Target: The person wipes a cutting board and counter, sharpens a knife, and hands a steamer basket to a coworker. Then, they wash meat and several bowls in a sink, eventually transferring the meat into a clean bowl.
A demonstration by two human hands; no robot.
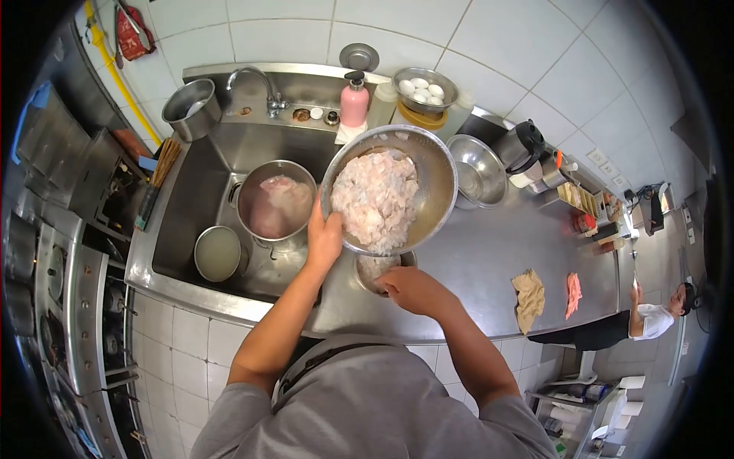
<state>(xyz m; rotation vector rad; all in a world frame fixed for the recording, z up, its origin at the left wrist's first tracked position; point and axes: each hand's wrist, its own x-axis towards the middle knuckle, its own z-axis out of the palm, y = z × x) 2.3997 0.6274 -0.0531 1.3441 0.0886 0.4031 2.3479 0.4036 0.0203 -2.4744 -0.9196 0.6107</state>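
My left hand [325,241] grips the left rim of a large metal bowl [438,187], thumb on the inside edge. The bowl leans toward me and holds a heap of pale pink, chopped raw meat [375,199], lying against its lower left side. Just under the bowl's near rim is a small metal container [365,281], partly hidden, with similar pale pieces [377,265] in its mouth. My right hand [417,291] is closed at this container's near right rim; its fingertips are partly hidden.
The sink [180,222] at left holds a pot [243,200] with a large piece of raw meat and a container of cloudy liquid [217,254]. Behind stand a pink pump bottle [354,103], a bowl of eggs [422,90] and another metal bowl [482,172]. A person [650,320] stands at far right.
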